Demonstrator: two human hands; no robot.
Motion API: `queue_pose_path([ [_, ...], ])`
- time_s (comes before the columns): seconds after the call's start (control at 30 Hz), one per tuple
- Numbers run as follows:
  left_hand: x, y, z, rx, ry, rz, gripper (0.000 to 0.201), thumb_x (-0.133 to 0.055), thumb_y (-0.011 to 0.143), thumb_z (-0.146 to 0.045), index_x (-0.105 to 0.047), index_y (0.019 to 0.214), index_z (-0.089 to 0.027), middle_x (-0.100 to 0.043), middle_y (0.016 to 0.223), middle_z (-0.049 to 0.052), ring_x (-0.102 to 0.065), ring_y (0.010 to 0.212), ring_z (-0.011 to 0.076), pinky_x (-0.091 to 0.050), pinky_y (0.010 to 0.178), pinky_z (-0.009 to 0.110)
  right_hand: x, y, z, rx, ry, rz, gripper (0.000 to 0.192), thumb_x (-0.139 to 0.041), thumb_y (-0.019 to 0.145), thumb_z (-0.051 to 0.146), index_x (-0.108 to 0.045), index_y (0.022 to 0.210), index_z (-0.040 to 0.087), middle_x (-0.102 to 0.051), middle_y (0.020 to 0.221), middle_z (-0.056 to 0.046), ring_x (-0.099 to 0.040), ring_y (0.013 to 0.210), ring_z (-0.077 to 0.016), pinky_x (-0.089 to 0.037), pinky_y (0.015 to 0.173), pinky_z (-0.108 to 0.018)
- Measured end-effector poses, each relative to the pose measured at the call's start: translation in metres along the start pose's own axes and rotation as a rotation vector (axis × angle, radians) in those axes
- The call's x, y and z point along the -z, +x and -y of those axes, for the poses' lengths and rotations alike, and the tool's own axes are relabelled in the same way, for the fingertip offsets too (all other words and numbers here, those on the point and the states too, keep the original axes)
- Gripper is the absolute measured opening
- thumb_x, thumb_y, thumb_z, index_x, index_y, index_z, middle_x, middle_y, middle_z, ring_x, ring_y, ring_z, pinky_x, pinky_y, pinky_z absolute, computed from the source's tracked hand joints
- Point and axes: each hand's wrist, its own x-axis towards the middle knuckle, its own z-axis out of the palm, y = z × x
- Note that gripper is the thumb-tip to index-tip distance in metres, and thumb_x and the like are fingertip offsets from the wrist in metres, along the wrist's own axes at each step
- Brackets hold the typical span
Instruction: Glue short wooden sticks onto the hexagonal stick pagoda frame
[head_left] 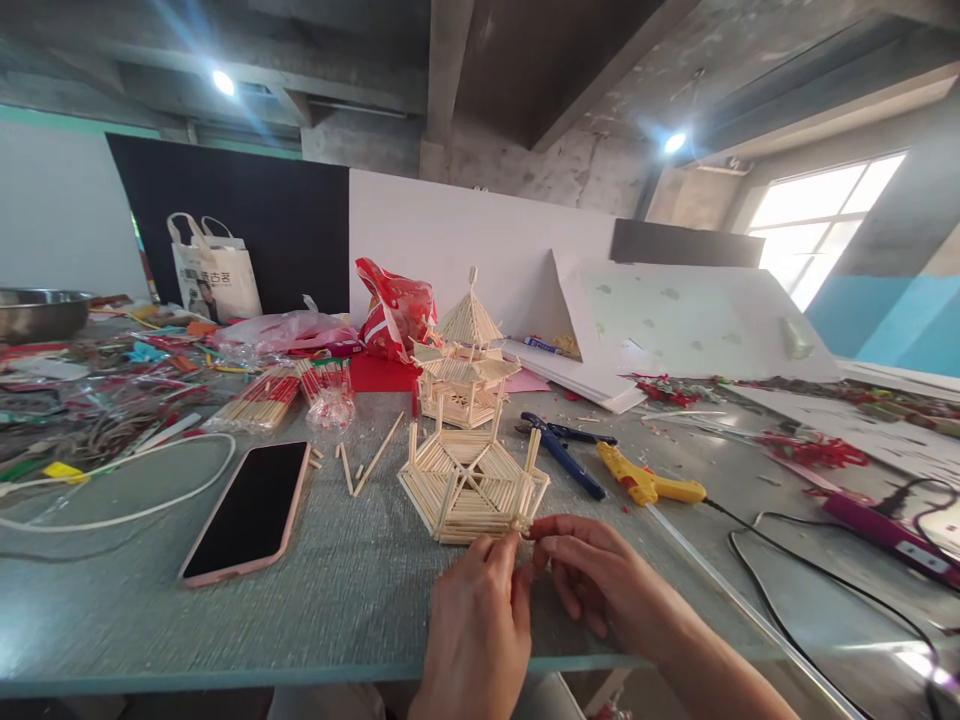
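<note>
A six-sided frame of thin wooden sticks (469, 480) stands on the table in front of me, with short uprights at its corners. My left hand (480, 610) is at its near right corner, thumb and fingers pinched together. Close beside it, my right hand (600, 565) brings its thumb and index finger to the same corner. A small pale bit (520, 523) shows between the fingertips, too small to name. Just behind the frame rises a tiered stick pagoda (471, 355) with a pointed roof. Several loose sticks (379, 455) lie to the left.
A phone (251, 510) lies at left, near a white cable (217, 470). Pliers (566, 460) and a yellow glue gun (645, 480) with a black cord (795, 565) lie at right. Bundled sticks (262, 395) and a red bag (396, 310) are farther back.
</note>
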Motion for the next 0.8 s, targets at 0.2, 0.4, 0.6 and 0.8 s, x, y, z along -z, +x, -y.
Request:
queue_pose_path([
  [0.2,0.001,0.001,-0.001,-0.002,-0.004,0.01,0.035,-0.039,0.083,-0.011,-0.056,0.112,-0.02,-0.066,0.102,0.006,-0.062,0.091,0.0219,-0.05,0.078,0.037,-0.006,-0.001,0.004,-0.006,0.03,0.003,0.035,-0.057,0.07,0.034,-0.057,0.097,0.012,-0.057,0.071,0.0,-0.042,0.037,-0.003,-0.026,0.027,-0.014],
  [0.4,-0.001,0.0,0.002,-0.023,-0.012,-0.023,0.029,-0.038,0.085,-0.013,-0.059,0.105,-0.019,-0.066,0.097,0.006,-0.063,0.089,0.0207,-0.051,0.076,0.036,-0.011,-0.003,0.005,0.025,0.046,0.054,0.031,-0.055,0.073,0.034,-0.056,0.094,0.012,-0.051,0.062,0.003,-0.043,0.038,-0.004,-0.029,0.029,-0.014],
  [0.6,-0.003,-0.008,0.015,-0.088,0.031,-0.107,0.027,-0.041,0.084,-0.015,-0.06,0.103,-0.02,-0.068,0.095,0.006,-0.065,0.084,0.0167,-0.052,0.073,0.027,-0.014,-0.006,0.003,0.021,0.035,0.109,0.032,-0.054,0.073,0.038,-0.056,0.091,0.013,-0.049,0.056,0.004,-0.041,0.037,-0.0048,-0.029,0.031,-0.015],
  [0.8,0.034,-0.024,0.023,-0.129,0.116,-0.27,0.022,-0.045,0.086,-0.033,-0.062,0.098,-0.026,-0.071,0.078,-0.002,-0.067,0.068,0.0104,-0.051,0.061,0.015,-0.013,-0.007,-0.003,0.025,0.014,0.141,0.026,-0.049,0.076,0.037,-0.057,0.084,0.013,-0.046,0.045,0.006,-0.041,0.033,-0.0056,-0.028,0.031,-0.014],
])
